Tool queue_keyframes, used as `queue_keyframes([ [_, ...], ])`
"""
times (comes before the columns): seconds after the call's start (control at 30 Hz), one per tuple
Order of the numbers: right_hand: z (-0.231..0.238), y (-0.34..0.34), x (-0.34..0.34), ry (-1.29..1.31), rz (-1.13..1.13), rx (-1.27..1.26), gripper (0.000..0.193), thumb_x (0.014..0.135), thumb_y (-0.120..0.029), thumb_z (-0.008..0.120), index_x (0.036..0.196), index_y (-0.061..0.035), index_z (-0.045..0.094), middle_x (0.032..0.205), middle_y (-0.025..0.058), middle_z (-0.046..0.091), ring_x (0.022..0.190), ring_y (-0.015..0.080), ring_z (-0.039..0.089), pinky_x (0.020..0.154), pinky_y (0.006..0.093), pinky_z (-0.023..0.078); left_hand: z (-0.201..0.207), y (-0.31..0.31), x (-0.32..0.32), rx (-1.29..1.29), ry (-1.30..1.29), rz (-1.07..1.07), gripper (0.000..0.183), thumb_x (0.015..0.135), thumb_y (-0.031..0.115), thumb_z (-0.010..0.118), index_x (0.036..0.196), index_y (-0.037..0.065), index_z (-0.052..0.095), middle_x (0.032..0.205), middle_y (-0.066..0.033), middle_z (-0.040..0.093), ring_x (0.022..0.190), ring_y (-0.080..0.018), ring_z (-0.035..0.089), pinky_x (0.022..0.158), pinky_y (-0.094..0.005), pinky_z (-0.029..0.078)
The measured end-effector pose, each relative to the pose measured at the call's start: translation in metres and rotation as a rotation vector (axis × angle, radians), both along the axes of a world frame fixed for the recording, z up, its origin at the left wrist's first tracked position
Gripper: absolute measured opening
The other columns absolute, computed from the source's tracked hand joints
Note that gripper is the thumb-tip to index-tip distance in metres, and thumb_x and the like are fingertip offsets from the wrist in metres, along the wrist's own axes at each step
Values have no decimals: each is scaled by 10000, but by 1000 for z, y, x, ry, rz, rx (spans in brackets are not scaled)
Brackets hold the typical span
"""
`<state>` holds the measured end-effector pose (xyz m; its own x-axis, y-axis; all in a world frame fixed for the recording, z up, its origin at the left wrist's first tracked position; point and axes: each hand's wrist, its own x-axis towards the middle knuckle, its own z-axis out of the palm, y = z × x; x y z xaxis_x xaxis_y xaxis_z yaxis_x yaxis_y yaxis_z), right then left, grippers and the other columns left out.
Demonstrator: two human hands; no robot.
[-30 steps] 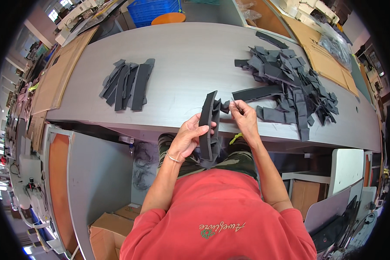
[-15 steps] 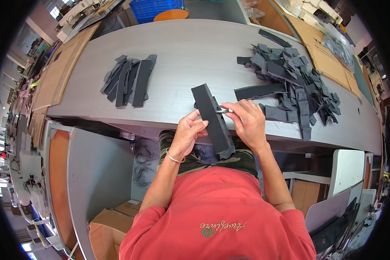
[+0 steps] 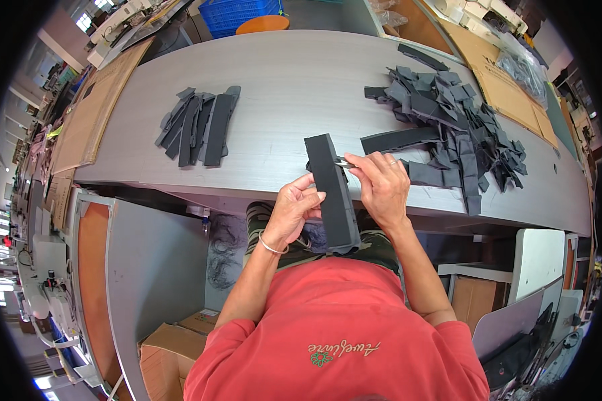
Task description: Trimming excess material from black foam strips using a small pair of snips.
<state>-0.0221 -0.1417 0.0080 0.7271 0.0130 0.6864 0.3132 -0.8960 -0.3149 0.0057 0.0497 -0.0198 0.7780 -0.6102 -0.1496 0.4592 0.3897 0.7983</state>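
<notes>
My left hand grips a long dark strip of fabric by its left edge, thumb on top, above the table's near edge and my lap. The strip stands steeply, its far end higher in the picture. At its right edge, my right hand pinches a small shiny metal tool, its tip against the fabric. Most of the tool is hidden in the fingers, so its exact kind does not show. A loose heap of similar dark strips lies to the right, a smaller, neater pile to the left.
The grey table curves across the view. Flat cardboard sheets lie at its left and right ends. Beyond stand a blue crate and an orange stool. An open cardboard box sits below left.
The strip has turned slightly more upright and its top has shifted a little to the right. Both hands keep their hold; the metal tool stays at the strip's right edge.
</notes>
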Motion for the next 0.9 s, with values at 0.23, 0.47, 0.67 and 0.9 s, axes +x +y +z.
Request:
queue_keyframes([
  [0.23,-3,-5,0,2,-22,-44,163,794,-135,670,955,-147,694,743,5,595,659,218,531,591,343,395,0,-3,0,6,13,-27,292,882,40,609,1168,3,564,855,-29,679,674,-47,617,562,-171,499],
  [0.47,7,-1,-1,163,137,230,147,788,-138,676,933,-118,687,738,33,603,678,230,571,607,348,441,4,-4,0,102,-39,-14,308,878,26,592,1183,-6,571,844,-25,678,668,-46,613,557,-170,491],
  [0.67,1,6,3,130,131,84,135,783,-170,685,908,-120,689,728,30,609,674,232,578,612,350,449,-2,-5,0,189,-120,-61,354,879,38,586,1231,10,561,846,-7,671,693,-38,604,569,-180,489],
  [0.9,6,0,-3,219,149,340,119,792,-140,673,899,-88,686,807,60,667,681,258,606,614,346,468,-4,-4,4,200,-79,50,360,901,51,578,1257,27,528,838,14,654,752,-38,609,624,-209,528],
])
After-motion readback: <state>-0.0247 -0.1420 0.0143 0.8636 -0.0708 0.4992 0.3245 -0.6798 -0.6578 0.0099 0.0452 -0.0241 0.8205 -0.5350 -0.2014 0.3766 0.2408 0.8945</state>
